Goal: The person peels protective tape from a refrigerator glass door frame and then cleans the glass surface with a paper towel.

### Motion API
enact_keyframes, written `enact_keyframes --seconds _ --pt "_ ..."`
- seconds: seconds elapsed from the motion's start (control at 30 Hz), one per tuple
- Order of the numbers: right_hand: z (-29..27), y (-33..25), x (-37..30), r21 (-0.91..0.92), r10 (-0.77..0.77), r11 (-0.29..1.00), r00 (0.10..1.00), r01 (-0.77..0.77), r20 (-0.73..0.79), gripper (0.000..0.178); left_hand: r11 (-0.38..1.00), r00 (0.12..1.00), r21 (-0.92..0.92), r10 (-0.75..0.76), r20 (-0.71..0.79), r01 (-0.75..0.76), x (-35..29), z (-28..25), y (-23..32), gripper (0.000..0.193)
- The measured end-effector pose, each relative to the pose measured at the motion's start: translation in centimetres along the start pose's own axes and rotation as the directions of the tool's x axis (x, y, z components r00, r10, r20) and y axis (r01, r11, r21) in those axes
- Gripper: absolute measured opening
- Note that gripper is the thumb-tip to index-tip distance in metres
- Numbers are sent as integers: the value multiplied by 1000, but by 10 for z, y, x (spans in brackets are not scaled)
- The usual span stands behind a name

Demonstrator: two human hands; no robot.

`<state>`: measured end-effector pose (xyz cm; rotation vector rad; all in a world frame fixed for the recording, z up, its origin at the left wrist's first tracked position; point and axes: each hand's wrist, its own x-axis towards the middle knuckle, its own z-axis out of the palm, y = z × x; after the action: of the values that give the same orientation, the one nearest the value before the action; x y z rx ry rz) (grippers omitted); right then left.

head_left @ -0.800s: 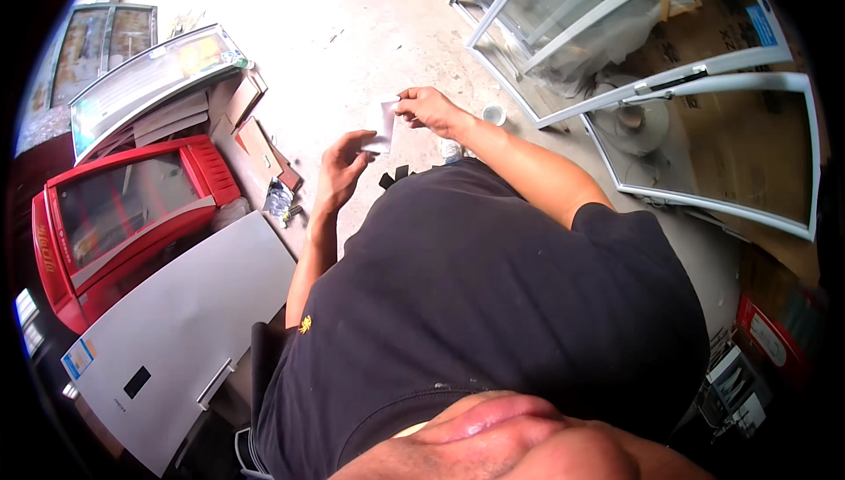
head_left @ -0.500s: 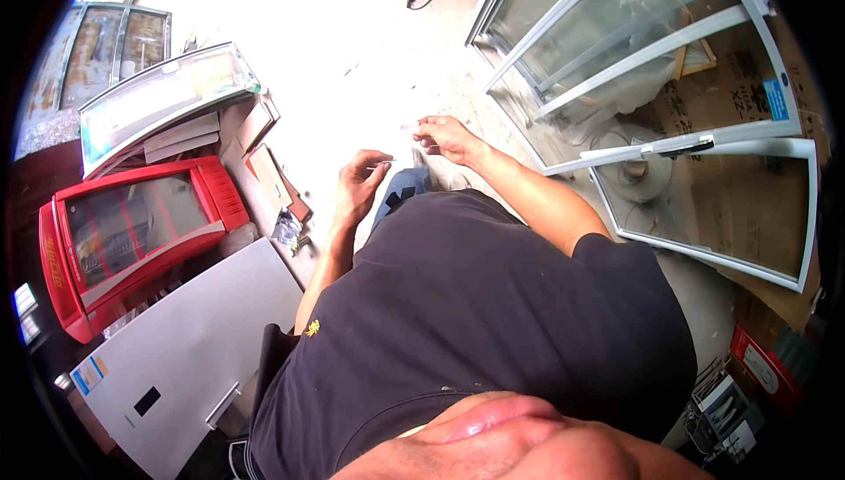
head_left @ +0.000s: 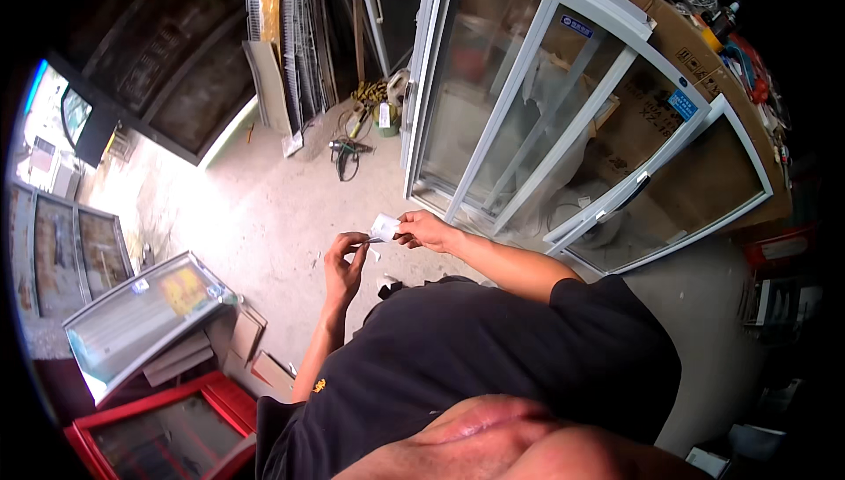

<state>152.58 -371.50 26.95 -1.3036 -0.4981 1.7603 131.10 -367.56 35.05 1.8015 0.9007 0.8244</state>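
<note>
In front of my body my two hands are close together. My right hand pinches the right edge of a small white paper-like piece between thumb and fingers. Opposite it, my left hand is closed in a pinch on a thin, dark sliver-like thing at the lower edge of the white piece. What that thin thing is cannot be made out. A small white scrap shows just below the fingertips, against the floor.
Right of me stand sliding glass doors in pale frames, with a loose glazed frame beside them. A corded power tool lies on the concrete floor. Wire racks lean beyond. A red-framed glass lid lies at lower left.
The view has swung, bringing the racks and far floor into sight. My hands have come closer together, and the white piece now shows plainly between them.
</note>
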Motion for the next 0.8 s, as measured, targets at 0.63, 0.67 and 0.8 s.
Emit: enact_keyframes --seconds 0.63,0.67,0.8 --pt "-18 -162 166 -250 -332 909 942 332 46 20 988 994 114 -103 25 100 232 -47 -41 14" --pt "-20 -178 167 -319 -364 875 930 363 60 20 987 996 141 -78 39 71 245 -49 -42 14" --pt "-75 -276 155 -645 -705 540 709 541 5 20 980 997 188 -46 -68 58 299 -53 -36 19"
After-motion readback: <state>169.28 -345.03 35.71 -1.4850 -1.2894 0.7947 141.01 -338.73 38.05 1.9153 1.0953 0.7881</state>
